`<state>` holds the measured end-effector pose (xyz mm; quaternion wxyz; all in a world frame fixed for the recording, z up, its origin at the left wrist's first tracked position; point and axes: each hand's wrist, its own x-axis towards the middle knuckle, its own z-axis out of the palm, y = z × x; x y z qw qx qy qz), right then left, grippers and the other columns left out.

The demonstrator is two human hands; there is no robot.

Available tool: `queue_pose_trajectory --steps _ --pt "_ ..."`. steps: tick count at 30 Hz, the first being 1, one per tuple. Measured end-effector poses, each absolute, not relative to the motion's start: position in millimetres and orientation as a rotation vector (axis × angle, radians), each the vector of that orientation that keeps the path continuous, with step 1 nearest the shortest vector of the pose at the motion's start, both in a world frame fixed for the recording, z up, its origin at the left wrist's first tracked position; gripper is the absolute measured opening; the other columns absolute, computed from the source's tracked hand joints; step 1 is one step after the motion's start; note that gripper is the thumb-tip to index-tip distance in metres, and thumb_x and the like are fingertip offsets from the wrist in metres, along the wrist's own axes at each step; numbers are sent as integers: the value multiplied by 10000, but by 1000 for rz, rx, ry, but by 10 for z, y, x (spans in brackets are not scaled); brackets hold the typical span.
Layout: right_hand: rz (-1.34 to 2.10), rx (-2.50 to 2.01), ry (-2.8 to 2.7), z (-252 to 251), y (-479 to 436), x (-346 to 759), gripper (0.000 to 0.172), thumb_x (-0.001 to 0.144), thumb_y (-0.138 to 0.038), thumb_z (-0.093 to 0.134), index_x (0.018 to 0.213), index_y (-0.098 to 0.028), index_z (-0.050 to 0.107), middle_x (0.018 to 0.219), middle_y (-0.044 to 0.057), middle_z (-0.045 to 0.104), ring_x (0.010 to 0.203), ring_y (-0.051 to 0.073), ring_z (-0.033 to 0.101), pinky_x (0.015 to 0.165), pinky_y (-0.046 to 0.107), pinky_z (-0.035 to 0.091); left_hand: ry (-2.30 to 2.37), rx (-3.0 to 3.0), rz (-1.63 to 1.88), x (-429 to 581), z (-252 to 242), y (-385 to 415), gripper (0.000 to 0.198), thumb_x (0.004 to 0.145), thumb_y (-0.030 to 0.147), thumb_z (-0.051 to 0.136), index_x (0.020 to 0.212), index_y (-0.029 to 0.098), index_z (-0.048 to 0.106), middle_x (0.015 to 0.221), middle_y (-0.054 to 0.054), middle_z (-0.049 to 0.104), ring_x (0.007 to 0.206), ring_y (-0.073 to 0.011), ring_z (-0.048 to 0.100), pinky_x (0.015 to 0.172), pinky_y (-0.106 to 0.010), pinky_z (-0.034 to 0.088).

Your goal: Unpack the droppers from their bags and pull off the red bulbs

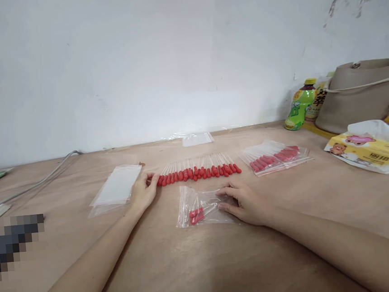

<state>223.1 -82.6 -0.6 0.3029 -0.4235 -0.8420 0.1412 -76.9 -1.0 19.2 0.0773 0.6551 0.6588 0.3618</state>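
Note:
A long row of thin pale sticks with red bulb-shaped ends lies across the middle of the table, red ends toward me. My left hand is at the row's left end, its fingers closed on the outermost red-ended stick. In front of the row, a clear zip bag lies flat with a few red-ended sticks inside, its zip edge to the left. My right hand grips the bag's right part, thumb and fingers curled over the plastic. The palm side of this hand is hidden.
Flat clear bags are stacked left of the row. A filled bag of red-ended sticks lies right. Behind are a white packet, a green bottle and a beige handbag. A tissue pack and grey cable flank these.

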Motion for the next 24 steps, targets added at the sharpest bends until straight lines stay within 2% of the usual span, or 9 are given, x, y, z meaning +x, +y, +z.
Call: queue_pose_trajectory --steps 4,6,8,11,14,18,20,24 --pt "374 -1111 -2233 0 -827 2230 254 814 -327 534 1028 -200 584 984 60 567 855 167 543 762 308 453 1870 2220 1386 -672 192 -258 229 787 369 478 808 167 585 818 -63 588 792 -194 538 768 -323 434" --pt "372 -1111 -2226 2 -832 2227 251 815 -326 532 1028 -203 583 989 59 565 863 166 545 766 307 453 1484 2498 1272 -610 184 -456 158 778 310 517 737 175 589 765 -50 586 757 -172 546 736 -295 451" --pt "372 -1111 -2223 1 -838 2222 246 814 -316 533 1026 -203 583 990 57 564 861 163 547 764 304 453 1091 2644 1125 -554 171 -639 113 780 235 529 787 171 621 784 -57 603 746 -156 562 702 -275 465" --pt "360 -1111 -2208 -9 -841 2212 214 812 -304 533 988 -198 594 954 56 569 832 160 550 739 297 453 732 2681 948 -483 166 -792 219 808 173 513 990 182 636 942 -84 636 855 -162 591 763 -283 482" --pt "337 -1114 -2181 -27 -836 2204 179 810 -297 534 940 -195 602 901 48 576 772 150 555 699 287 448 718 2592 774 -419 203 -802 321 826 230 534 1145 216 572 1087 -89 620 982 -184 582 853 -319 470" --pt "324 -1142 -2163 -43 -830 2199 157 806 -294 532 903 -195 606 842 33 575 705 134 548 647 269 434 740 2500 612 -333 312 -775 398 757 337 624 1140 234 579 1121 -76 610 1018 -206 570 891 -342 448" --pt "310 -1173 -2167 -41 -829 2200 158 803 -299 531 892 -197 611 823 34 571 695 135 545 622 263 427 742 2491 574 -301 361 -789 373 741 357 636 1091 234 609 1081 -64 628 984 -204 582 876 -336 451" --pt "282 -1198 -2182 -40 -828 2204 169 805 -303 525 899 -196 617 810 38 568 676 134 543 599 258 419 772 2556 546 -272 379 -843 263 805 315 553 1036 213 628 889 -48 662 845 -182 602 790 -313 469"
